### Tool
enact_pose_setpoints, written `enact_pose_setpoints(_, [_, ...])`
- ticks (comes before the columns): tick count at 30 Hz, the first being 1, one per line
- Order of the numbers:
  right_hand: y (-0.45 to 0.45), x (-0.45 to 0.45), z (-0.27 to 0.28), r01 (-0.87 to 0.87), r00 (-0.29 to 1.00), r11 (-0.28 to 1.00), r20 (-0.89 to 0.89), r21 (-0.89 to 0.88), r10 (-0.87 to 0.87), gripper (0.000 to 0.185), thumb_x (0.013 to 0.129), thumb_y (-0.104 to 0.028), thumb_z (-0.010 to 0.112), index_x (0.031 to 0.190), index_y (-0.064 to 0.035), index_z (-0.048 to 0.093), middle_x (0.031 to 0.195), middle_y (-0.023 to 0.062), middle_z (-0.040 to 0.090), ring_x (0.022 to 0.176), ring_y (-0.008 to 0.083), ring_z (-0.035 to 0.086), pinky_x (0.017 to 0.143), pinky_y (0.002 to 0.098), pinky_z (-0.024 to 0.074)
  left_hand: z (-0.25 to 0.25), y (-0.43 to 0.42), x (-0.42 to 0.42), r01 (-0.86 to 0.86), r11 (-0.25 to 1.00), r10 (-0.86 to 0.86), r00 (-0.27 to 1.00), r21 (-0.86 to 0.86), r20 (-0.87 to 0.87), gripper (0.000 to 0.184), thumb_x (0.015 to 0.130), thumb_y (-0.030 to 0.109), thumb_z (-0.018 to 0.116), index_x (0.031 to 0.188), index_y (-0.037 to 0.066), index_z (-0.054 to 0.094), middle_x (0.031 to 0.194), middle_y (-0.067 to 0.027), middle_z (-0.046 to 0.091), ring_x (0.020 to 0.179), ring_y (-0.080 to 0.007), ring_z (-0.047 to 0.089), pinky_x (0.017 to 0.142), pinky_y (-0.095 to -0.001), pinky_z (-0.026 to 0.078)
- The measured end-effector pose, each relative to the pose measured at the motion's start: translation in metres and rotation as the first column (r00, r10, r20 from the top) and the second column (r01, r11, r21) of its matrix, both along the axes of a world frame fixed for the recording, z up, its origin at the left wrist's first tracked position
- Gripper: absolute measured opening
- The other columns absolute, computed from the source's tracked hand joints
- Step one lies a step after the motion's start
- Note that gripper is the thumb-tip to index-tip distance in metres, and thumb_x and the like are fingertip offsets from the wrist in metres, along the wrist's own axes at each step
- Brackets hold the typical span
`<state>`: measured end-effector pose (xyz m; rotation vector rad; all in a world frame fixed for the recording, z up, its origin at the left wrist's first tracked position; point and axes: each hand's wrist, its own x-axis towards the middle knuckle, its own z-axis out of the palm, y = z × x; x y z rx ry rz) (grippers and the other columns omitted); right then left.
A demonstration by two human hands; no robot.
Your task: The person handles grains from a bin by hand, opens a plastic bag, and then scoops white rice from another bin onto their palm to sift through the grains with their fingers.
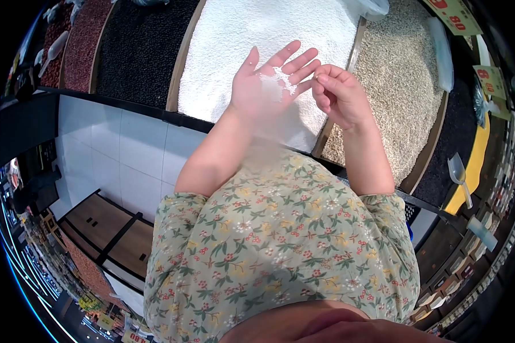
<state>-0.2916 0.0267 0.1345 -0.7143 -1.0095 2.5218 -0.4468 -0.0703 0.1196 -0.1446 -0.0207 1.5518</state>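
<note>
My left hand (269, 86) is palm up over the bin of white grains (229, 51), its fingers spread and open. Some loose white grains (284, 79) lie on its palm and lower fingers. Just to the right, my right hand (340, 94) is closed in a pinch, its fingertips close to the left hand's fingers. Whatever the pinch holds is too small to make out. Behind the right hand is a bin of beige grains (397, 68). A pale blur covers the left palm's lower part and wrist.
Bins of black beans (143, 51) and dark red beans (86, 48) stand on the left. A metal scoop (457, 170) lies at the right, near a dark-grain bin (449, 137). Price signs (453, 16) hang at the upper right. A brown cabinet (97, 220) stands lower left.
</note>
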Motion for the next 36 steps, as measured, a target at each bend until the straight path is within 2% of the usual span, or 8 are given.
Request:
enact_pose_setpoints(13, [0.005, -0.007, 0.002, 0.047, 0.997, 0.998, 0.060, 0.051, -0.050, 0.013, 0.087, -0.011, 0.058, 0.094, 0.0003, 0.056, 0.068, 0.0040, 0.058, 0.049, 0.0103, 0.050, 0.043, 0.0200, 0.0384, -0.009, -0.001, -0.006, -0.016, 0.999, 0.016, 1.000, -0.037, -0.011, 0.067, 0.093, 0.051, 0.032, 0.139, 0.003, 0.027, 0.145, -0.0245, 0.021, 0.135, -0.0404, 0.020, 0.110, -0.0546, 0.017])
enact_pose_setpoints(19, [0.045, -0.052, 0.025, 0.066, 0.996, 0.981, 0.047, 0.181, -0.075, 0.013, 0.087, -0.012, 0.059, 0.091, -0.0002, 0.055, 0.066, 0.0054, 0.058, 0.046, 0.0117, 0.052, 0.041, 0.0217, 0.0390, -0.019, -0.005, -0.019, -0.024, 1.000, 0.024, 1.000, -0.017, -0.009, 0.067, 0.093, 0.052, 0.029, 0.140, 0.004, 0.028, 0.146, -0.0209, 0.023, 0.137, -0.0364, 0.017, 0.107, -0.0495, 0.026])
enact_pose_setpoints(22, [0.080, -0.098, 0.038, 0.066, 0.995, 0.936, 0.052, 0.346, -0.089, 0.014, 0.087, -0.012, 0.058, 0.092, 0.0007, 0.055, 0.069, 0.0065, 0.059, 0.050, 0.0124, 0.054, 0.042, 0.0217, 0.0399, -0.024, -0.008, -0.030, -0.028, 1.000, 0.028, 0.999, -0.009, 0.017, 0.060, 0.094, 0.048, 0.031, 0.136, 0.005, 0.033, 0.141, -0.0219, 0.030, 0.131, -0.0367, 0.028, 0.105, -0.0509, 0.025])
enact_pose_setpoints(23, [0.096, -0.119, 0.040, 0.069, 0.990, 0.915, 0.085, 0.398, -0.112, 0.014, 0.087, -0.012, 0.057, 0.092, 0.0015, 0.055, 0.071, 0.0075, 0.060, 0.052, 0.0130, 0.055, 0.045, 0.0227, 0.0415, -0.028, -0.009, -0.034, -0.017, 0.998, 0.006, 0.987, 0.062, 0.161, 0.059, 0.094, 0.047, 0.032, 0.135, 0.005, 0.034, 0.139, -0.0224, 0.032, 0.130, -0.0370, 0.030, 0.105, -0.0511, 0.027])
enact_pose_setpoints(24, [0.117, -0.140, 0.038, 0.056, 0.989, 0.876, 0.095, 0.480, -0.115, 0.016, 0.087, -0.013, 0.057, 0.093, 0.0025, 0.056, 0.076, 0.0101, 0.063, 0.057, 0.0147, 0.059, 0.048, 0.0241, 0.0435, -0.031, -0.009, -0.038, -0.012, 0.991, -0.028, 0.953, 0.131, 0.301, 0.057, 0.094, 0.046, 0.033, 0.134, 0.005, 0.035, 0.138, -0.0228, 0.033, 0.129, -0.0373, 0.032, 0.104, -0.0514, 0.028])
enact_pose_setpoints(27, [0.173, -0.212, 0.038, 0.037, 0.973, 0.738, 0.145, 0.674, -0.181, 0.017, 0.087, -0.014, 0.056, 0.094, 0.0018, 0.057, 0.084, 0.0114, 0.066, 0.068, 0.0160, 0.065, 0.053, 0.0236, 0.0469, -0.039, -0.013, -0.046, -0.001, 0.987, -0.054, 0.940, 0.161, 0.336, 0.058, 0.094, 0.045, 0.035, 0.134, 0.003, 0.035, 0.136, -0.0232, 0.036, 0.128, -0.0376, 0.033, 0.103, -0.0507, 0.031])
enact_pose_setpoints(34, [0.288, -0.353, 0.057, -0.083, 0.824, 0.480, 0.331, 0.873, -0.460, 0.023, 0.083, -0.016, 0.058, 0.092, 0.0044, 0.063, 0.084, 0.0142, 0.068, 0.078, 0.0231, 0.068, 0.066, 0.0303, 0.0535, -0.040, -0.023, -0.056, 0.024, 0.996, -0.038, 0.986, 0.089, 0.160, 0.068, 0.092, 0.050, 0.038, 0.138, 0.000, 0.030, 0.142, -0.0237, 0.029, 0.133, -0.0373, 0.026, 0.105, -0.0492, 0.030])
enact_pose_setpoints(36, [0.314, -0.370, 0.058, -0.582, 0.564, 0.059, 0.455, 0.811, -0.689, 0.025, 0.086, -0.014, 0.056, 0.100, 0.0073, 0.057, 0.085, 0.0151, 0.066, 0.073, 0.0212, 0.067, 0.062, 0.0259, 0.0524, -0.034, -0.025, -0.061, 0.068, 0.997, -0.068, 0.998, 0.022, 0.017, 0.072, 0.091, 0.053, 0.038, 0.140, 0.001, 0.027, 0.144, -0.0242, 0.026, 0.135, -0.0372, 0.023, 0.106, -0.0485, 0.027])
